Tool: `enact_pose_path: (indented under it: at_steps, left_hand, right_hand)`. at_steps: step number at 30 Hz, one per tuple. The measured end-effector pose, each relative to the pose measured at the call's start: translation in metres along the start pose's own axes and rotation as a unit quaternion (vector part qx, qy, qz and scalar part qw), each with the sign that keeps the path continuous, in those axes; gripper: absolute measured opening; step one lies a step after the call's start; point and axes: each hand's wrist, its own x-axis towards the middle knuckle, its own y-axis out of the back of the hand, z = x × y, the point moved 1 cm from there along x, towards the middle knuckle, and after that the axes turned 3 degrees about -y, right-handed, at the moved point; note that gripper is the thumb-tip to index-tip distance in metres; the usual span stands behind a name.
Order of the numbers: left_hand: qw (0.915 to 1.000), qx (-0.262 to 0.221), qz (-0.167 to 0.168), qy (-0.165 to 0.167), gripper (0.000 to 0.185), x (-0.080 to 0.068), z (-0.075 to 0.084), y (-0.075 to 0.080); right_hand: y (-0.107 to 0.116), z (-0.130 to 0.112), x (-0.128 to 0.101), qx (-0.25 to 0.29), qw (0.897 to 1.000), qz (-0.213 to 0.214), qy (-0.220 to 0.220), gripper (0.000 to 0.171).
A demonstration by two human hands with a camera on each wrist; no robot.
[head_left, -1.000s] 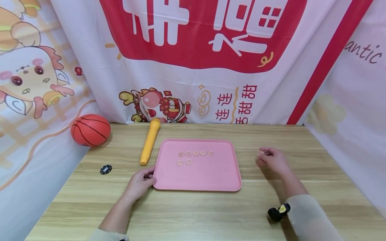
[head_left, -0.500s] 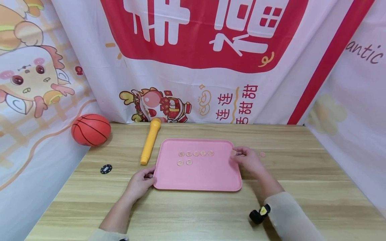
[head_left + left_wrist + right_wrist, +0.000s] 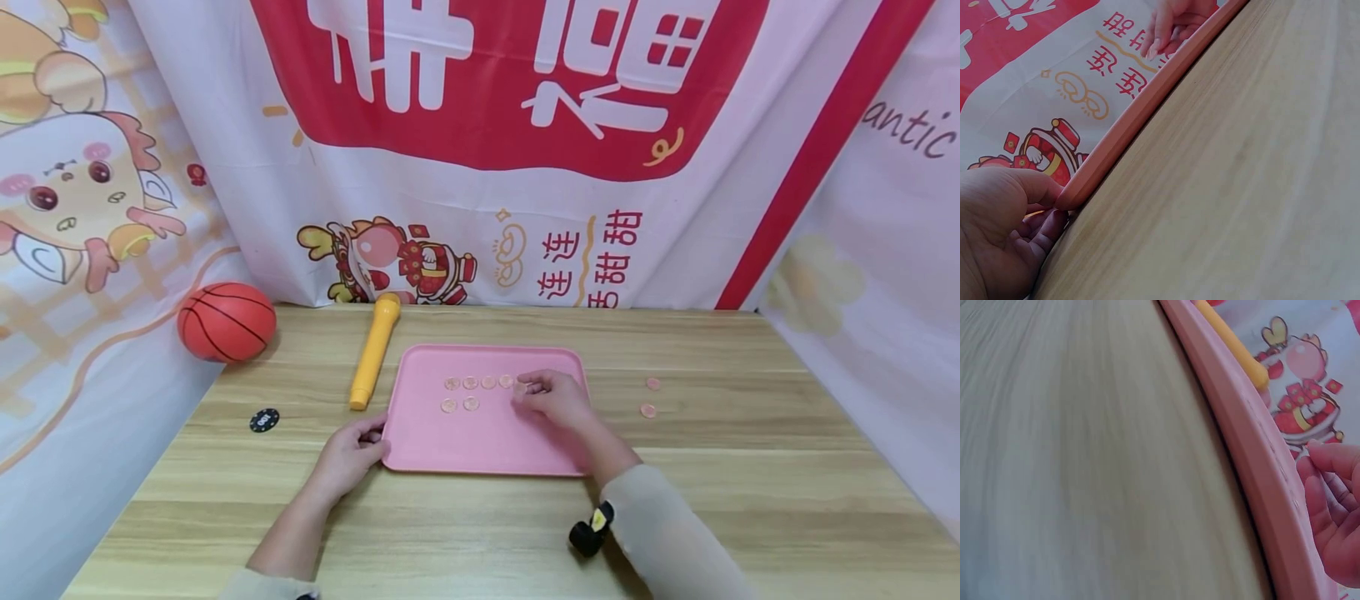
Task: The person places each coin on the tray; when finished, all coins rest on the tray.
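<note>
Right hand [image 3: 551,398] has crossed onto the pink tray [image 3: 487,450] — fingertips pinching a coin [image 3: 519,388]; lay it flat, in line. Left hand [image 3: 348,454] grips the tray's corner.

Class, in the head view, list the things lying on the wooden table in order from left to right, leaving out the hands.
Basketball → black chip → yellow toy microphone → pink tray → two loose coins on the table.

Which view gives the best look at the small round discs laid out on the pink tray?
The head view: the discs show from above in two rows on the tray. Both wrist views see only the tray's rim edge-on, with no discs visible.
</note>
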Motion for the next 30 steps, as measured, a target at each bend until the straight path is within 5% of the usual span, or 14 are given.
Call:
enact_pose_path:
  at_steps: [7,13,30]
  left_hand:
    - [0.9998,-0.009,0.000,0.018,0.050,0.000,0.000,0.000]
    - [0.9998,-0.008,0.000,0.016,0.050,0.000,0.000,0.000]
    - [0.9998,-0.016,0.001,0.010,0.051,0.001,-0.002,-0.001]
  right_hand:
    - [-0.025,-0.008,0.006,0.003,1.000,-0.006,-0.026,0.036]
    - [-0.038,-0.008,0.012,-0.029,1.000,-0.008,-0.001,0.031]
    - [-0.044,-0.011,0.012,-0.117,0.993,0.005,-0.029,0.022]
